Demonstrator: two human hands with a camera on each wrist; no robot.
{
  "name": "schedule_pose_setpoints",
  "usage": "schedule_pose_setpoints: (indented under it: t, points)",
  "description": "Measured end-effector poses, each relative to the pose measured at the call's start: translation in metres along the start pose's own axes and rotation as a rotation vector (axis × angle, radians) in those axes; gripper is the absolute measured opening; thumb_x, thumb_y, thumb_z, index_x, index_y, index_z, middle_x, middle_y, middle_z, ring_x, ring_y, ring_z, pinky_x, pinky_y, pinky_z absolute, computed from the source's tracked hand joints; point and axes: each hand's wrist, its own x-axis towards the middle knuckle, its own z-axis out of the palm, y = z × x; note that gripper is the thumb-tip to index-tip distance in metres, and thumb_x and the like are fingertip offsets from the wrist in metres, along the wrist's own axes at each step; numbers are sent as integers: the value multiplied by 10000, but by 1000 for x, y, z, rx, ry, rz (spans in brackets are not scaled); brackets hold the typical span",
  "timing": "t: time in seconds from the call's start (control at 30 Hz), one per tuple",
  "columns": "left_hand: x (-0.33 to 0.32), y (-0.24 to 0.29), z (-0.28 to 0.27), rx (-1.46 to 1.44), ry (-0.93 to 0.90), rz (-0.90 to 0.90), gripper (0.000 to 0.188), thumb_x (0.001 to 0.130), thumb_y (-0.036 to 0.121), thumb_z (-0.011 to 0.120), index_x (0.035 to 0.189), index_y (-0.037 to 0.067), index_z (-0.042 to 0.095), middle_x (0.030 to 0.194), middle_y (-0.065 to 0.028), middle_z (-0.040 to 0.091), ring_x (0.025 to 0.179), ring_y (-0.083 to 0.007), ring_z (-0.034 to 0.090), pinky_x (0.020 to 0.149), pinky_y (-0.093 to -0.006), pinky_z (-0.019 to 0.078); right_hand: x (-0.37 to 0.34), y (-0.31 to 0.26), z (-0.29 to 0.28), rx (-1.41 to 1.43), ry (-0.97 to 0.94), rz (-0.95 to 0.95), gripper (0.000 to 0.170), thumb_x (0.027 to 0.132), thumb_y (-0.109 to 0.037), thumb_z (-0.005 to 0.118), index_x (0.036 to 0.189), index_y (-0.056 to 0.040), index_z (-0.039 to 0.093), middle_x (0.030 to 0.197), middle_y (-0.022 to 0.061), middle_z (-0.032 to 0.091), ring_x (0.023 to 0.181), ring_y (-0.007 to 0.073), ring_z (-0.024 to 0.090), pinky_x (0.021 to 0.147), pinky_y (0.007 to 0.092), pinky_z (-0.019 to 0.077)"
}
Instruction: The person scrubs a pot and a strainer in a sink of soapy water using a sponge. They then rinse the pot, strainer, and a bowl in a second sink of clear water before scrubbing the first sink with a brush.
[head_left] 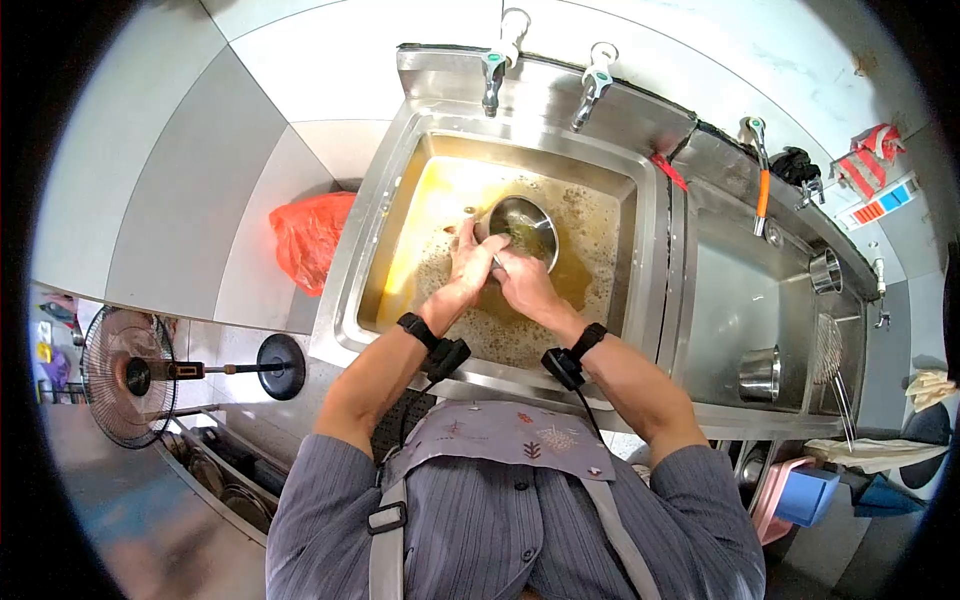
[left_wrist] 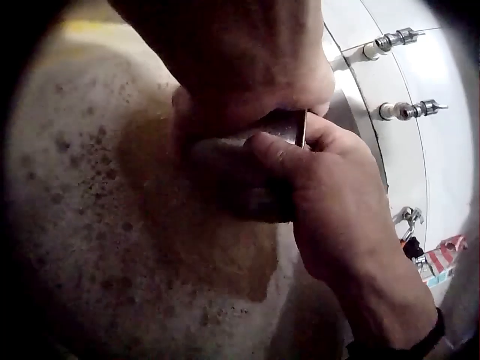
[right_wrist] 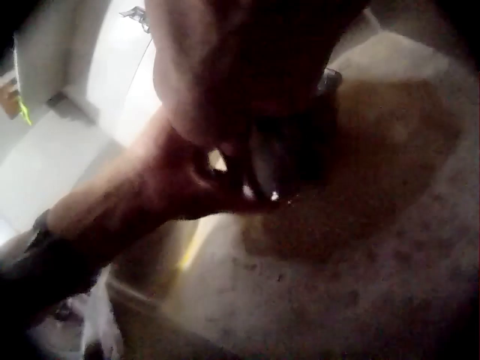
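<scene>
A round stainless steel cup (head_left: 522,222) is held tilted over the murky, foamy water in the left sink basin (head_left: 385,215). My left hand (head_left: 470,262) grips its near left side. My right hand (head_left: 527,284) holds the near edge, close beside the left. In the left wrist view, the right hand (left_wrist: 337,180) has its thumb laid along the steel wall near the rim, with fingers round the far side. The left hand (right_wrist: 176,176) curls against the cup in the dark right wrist view. Much of the cup is hidden there behind hands.
Two taps (head_left: 493,80) rise behind the left basin. In the right basin (head_left: 725,300) stand a steel pot (head_left: 760,373), a smaller steel container (head_left: 826,271) and a wire whisk (head_left: 829,350). A red plastic bag (head_left: 308,240) lies left of the sink, and a fan (head_left: 130,375) stands further left.
</scene>
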Motion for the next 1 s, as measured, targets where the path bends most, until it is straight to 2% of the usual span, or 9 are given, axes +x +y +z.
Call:
schedule_pose_setpoints:
  t: [0.07,0.17,0.33,0.53,0.63,0.73,0.77,0.87,1.0]
  points:
    - [12,-10,-9,-43,-58,0,1016,824,314,744,1643,57,200,1481,-255,496,1330,-364,513,1076,-474,457,-2,-1,-9,73,-31,-63,190,928,-139,660,1034,17,632,1011,282,674,936,486,651,806,548,525]
    - [12,4,-16,-119,-81,18,908,809,263,733,1602,53,344,1430,-199,565,1277,-299,551,1060,-404,468,1,-10,-39,-90,-571,58,342,1004,-359,599,1065,-32,677,1071,214,698,990,403,639,863,533,496]
    - [-17,46,-16,28,-165,-63,696,815,235,702,1465,39,550,1303,-150,657,1175,-247,614,997,-365,501,-5,2,-83,-454,-651,-141,311,999,-386,598,1012,-150,799,1117,87,684,1127,253,484,968,489,359]
    - [-14,34,-7,34,-273,-143,725,815,261,699,1475,16,527,1313,-157,648,1147,-261,634,1001,-383,512,6,39,-62,-1011,-657,-86,251,990,-254,596,1017,-139,817,1197,135,568,1048,301,594,899,453,509]
    - [-13,30,-1,53,-257,-186,743,817,288,704,1484,20,519,1330,-175,638,1150,-266,636,1001,-382,511,25,14,-47,-840,-817,323,262,984,-193,586,1058,-48,791,1289,224,577,990,346,670,811,436,585]
    - [-18,31,1,55,-285,-195,710,821,308,699,1454,23,550,1140,-132,690,1015,-224,655,892,-389,532,33,21,-36,-754,-840,245,312,976,-142,575,1164,63,717,1322,311,595,1020,376,701,789,429,611]
    - [-20,32,2,130,-239,-192,666,825,330,692,1409,28,584,879,-47,661,761,-157,608,657,-359,497,24,41,-20,-683,-715,239,369,943,-99,569,1228,126,640,1223,344,651,1037,416,692,850,455,597]
    - [-8,19,0,44,-275,-214,554,829,352,683,1301,65,644,726,14,568,588,-112,489,500,-319,370,25,66,-9,-536,-788,87,364,939,-75,512,1193,180,570,1113,383,649,1088,455,657,896,499,561]
    - [4,6,-3,46,-249,-195,445,840,373,668,1194,103,674,734,15,576,577,-115,474,491,-292,342,40,43,-17,-239,-880,341,412,910,-35,468,1275,125,570,1314,364,586,1230,478,566,1048,496,471]
